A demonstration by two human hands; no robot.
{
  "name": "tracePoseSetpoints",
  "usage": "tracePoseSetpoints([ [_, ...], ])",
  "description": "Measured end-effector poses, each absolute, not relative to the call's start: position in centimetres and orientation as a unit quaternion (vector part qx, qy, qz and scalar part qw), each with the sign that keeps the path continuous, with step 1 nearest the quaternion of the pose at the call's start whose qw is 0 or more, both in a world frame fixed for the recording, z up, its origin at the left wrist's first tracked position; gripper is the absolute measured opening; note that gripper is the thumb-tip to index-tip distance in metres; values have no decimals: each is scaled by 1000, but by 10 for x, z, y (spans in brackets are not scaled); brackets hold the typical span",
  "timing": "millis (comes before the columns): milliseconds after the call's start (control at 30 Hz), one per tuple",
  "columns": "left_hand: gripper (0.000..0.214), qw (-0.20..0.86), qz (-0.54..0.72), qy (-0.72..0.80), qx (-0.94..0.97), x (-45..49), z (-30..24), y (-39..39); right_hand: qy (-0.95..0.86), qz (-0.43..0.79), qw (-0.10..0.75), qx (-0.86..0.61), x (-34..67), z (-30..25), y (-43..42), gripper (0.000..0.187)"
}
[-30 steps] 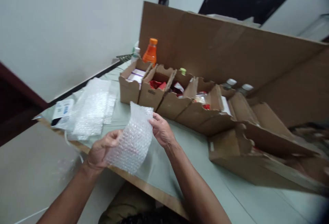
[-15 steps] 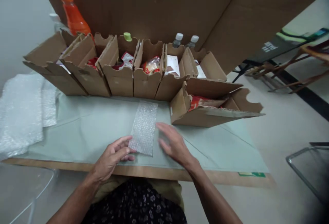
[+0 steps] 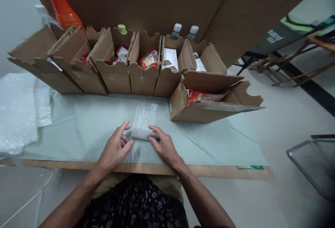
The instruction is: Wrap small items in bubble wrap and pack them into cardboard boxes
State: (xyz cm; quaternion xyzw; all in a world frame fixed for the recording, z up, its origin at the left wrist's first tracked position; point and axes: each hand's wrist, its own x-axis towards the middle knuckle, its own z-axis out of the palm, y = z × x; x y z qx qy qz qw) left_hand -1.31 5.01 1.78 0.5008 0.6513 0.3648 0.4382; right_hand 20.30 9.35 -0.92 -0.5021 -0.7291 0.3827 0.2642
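Note:
A small piece of bubble wrap (image 3: 144, 118) lies on the pale green table cover, its near end folded over toward the boxes. My right hand (image 3: 164, 146) grips the right corner of that fold between thumb and fingers. Beside the left edge of the wrap is my left hand (image 3: 115, 148), its thumb and fingers parted and holding nothing. Its thumb tip comes close to the fold's left corner; whether it touches cannot be told.
Several cardboard bins (image 3: 142, 79) with packets stand in a row at the back. An angled cardboard box (image 3: 209, 112) with red packets sits right. Larger bubble wrap sheets (image 3: 18, 111) lie left. An orange bottle (image 3: 62, 8) and clear bottles (image 3: 176, 32) rise behind the bins.
The near end of the bubble wrap has been folded over, so the piece looks shorter. My right hand has moved from beside it onto the fold; my left hand has come off its edge.

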Motion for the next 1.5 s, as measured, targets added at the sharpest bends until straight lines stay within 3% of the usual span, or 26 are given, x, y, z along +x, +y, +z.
tracePoseSetpoints([
  [100,62,394,298,670,554,-5,10,69,-720,351,273,-533,207,-3,91,46],
  [200,59,345,229,694,588,-1,5,81,-739,200,330,-552,212,5,82,38],
  [300,60,322,200,699,606,-2,0,84,-816,126,299,-479,213,5,74,32],
  [400,57,295,199,702,617,-4,-4,82,-881,116,236,-393,208,-5,80,34],
  [500,50,228,238,683,652,-8,-3,71,-890,103,231,-380,204,-14,90,24],
  [633,41,133,295,553,768,-15,3,46,-890,150,219,-370,207,-5,92,19],
  [800,27,143,291,546,773,-14,-3,40,-862,250,188,-399,209,7,92,20],
  [933,25,196,300,608,708,-9,-13,59,-842,154,255,-449,211,6,90,25],
  [1033,26,180,289,636,692,-7,-15,69,-882,106,230,-397,213,3,88,25],
  [1200,26,95,321,586,738,-9,-9,54,-904,158,177,-355,211,1,95,23],
  [1367,22,98,313,512,794,-13,-6,38,-883,247,160,-366,215,10,94,23],
  [1500,22,82,289,554,777,-9,-13,58,-879,155,190,-409,214,12,92,27],
])
